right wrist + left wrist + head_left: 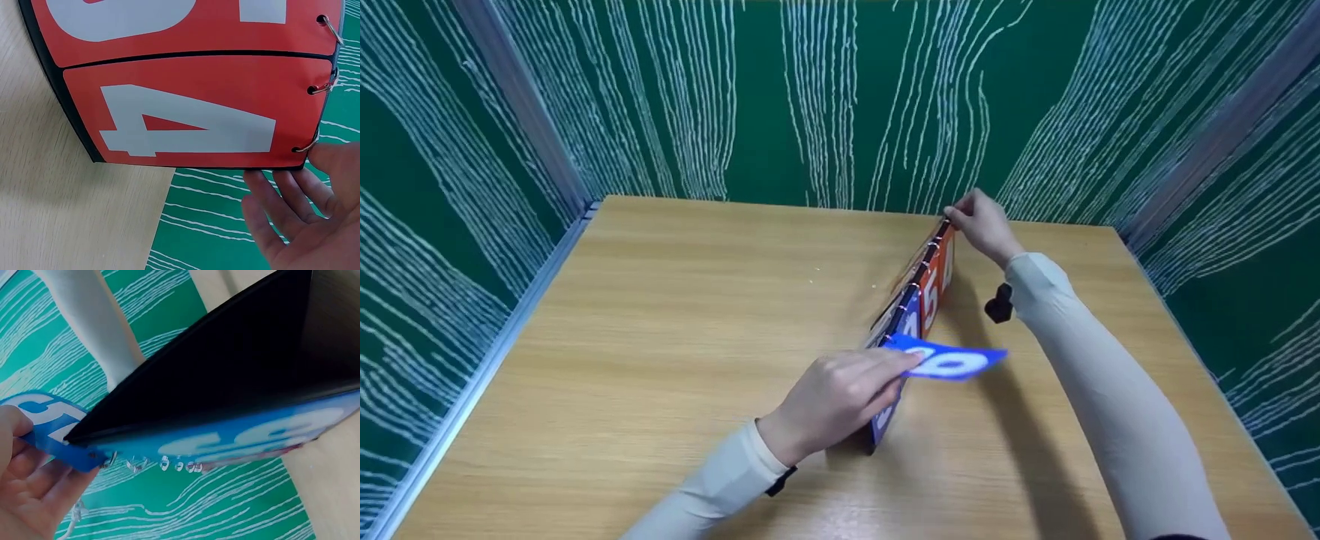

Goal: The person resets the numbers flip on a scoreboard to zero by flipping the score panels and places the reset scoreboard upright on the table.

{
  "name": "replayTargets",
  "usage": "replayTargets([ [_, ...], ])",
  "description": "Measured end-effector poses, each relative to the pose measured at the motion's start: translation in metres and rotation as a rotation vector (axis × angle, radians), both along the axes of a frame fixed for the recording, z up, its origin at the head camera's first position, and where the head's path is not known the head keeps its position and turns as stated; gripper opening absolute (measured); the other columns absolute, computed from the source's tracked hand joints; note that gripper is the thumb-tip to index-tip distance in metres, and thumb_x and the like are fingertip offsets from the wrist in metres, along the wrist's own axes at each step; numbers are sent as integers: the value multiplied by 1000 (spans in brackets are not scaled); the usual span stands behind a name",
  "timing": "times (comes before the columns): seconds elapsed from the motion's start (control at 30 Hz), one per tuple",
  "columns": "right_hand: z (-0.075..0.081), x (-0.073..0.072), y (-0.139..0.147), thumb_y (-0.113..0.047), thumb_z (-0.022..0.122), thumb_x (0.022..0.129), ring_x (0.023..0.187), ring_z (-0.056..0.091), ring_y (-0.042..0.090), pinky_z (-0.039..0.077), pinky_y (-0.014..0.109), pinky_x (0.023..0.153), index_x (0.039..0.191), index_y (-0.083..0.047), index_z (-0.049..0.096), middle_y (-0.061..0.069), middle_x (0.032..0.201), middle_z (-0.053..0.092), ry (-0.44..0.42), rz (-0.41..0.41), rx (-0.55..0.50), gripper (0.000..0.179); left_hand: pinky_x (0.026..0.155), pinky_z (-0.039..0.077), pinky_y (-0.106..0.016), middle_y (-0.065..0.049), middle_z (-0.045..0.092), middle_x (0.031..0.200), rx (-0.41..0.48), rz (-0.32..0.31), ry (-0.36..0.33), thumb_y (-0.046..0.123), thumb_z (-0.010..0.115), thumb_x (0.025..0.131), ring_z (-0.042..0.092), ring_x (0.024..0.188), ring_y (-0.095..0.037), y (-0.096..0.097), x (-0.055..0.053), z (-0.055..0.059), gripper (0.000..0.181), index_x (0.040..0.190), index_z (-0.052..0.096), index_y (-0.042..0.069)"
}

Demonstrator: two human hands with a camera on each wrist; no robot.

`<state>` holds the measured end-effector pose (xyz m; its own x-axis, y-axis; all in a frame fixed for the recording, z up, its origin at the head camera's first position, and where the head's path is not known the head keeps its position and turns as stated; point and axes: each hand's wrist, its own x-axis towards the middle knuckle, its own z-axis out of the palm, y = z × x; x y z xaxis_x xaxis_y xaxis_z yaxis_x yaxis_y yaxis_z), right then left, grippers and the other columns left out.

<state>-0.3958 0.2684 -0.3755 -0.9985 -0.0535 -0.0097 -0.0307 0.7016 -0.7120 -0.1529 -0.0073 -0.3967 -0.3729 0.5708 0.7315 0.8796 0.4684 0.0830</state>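
A flip scoreboard (931,294) stands like a tent on the wooden table, its top edge running away from me. My left hand (840,386) pinches a blue number card (952,363) at the near end, between thumb and fingers. That card is lifted away from the board and still hangs on its rings (136,464). At the far top corner, my right hand (984,226) grips the board's edge, the thumb by the last ring. Red number cards face the right side; a white 4 (225,132) shows on the end one in the right wrist view.
The wooden table (675,315) bears the board and a few tiny specks left of it. Green walls (757,97) with white wavy lines close in the back and both sides. Each wrist carries a small black device (999,304).
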Motion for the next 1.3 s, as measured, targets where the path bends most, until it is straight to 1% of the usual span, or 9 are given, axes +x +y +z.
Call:
replayTargets([
  [0.13,0,0,2,-32,51,107,107,55,25,47,38,92,124,-7,49,14,119,58,0,-12,-3,31,91,59,-24,1,78,114,-36,14,83,18,70,96,75,104,-10,4,1,-5,28,123,74,14],
  [0.3,-2,0,-2,-34,51,107,102,54,23,48,35,86,125,-7,48,13,118,58,-17,3,-5,33,94,57,-24,7,78,115,-82,29,129,22,73,94,74,106,-9,3,4,-12,25,118,76,17],
  [0.57,-3,2,-2,-33,50,107,98,55,22,48,33,81,123,-5,49,14,116,59,-2,9,15,32,99,53,-22,15,78,107,-186,-4,224,21,71,93,71,105,-2,6,3,-17,18,110,78,23],
  [0.67,-2,1,-1,-32,50,107,100,55,23,48,33,82,122,-5,49,15,116,59,0,9,13,31,99,51,-22,17,77,106,-221,-21,225,20,69,94,69,105,-1,7,2,-18,17,109,77,25],
  [0.83,-1,1,-1,-35,48,107,102,55,23,48,34,85,124,-8,48,13,119,58,-29,5,-3,32,99,50,-23,18,76,104,-269,-47,183,24,64,100,68,104,0,6,3,-20,15,106,77,28],
  [0.93,0,1,-2,-36,49,107,105,55,22,50,35,88,126,-8,48,13,121,58,-41,4,-12,34,99,50,-24,19,76,103,-287,-46,188,26,61,102,68,103,-1,6,4,-21,16,104,77,29],
  [1.07,0,1,-3,-34,50,107,107,56,23,50,35,89,126,-8,48,13,121,58,-44,-3,-24,33,100,50,-26,18,77,101,-306,-32,223,29,60,103,69,102,-2,6,4,-23,16,105,76,28],
  [1.2,0,0,-3,-34,50,107,105,56,22,50,35,88,126,-8,48,13,121,58,-43,-11,-27,32,101,49,-29,15,77,98,-321,-34,236,35,66,98,69,99,-5,5,3,-24,13,102,75,27],
  [1.3,-1,0,-3,-34,49,107,106,56,22,51,35,89,126,-8,48,13,121,58,-44,-18,-26,32,102,48,-30,15,76,92,-351,-17,234,45,67,94,69,94,-5,4,2,-26,19,94,74,27],
])
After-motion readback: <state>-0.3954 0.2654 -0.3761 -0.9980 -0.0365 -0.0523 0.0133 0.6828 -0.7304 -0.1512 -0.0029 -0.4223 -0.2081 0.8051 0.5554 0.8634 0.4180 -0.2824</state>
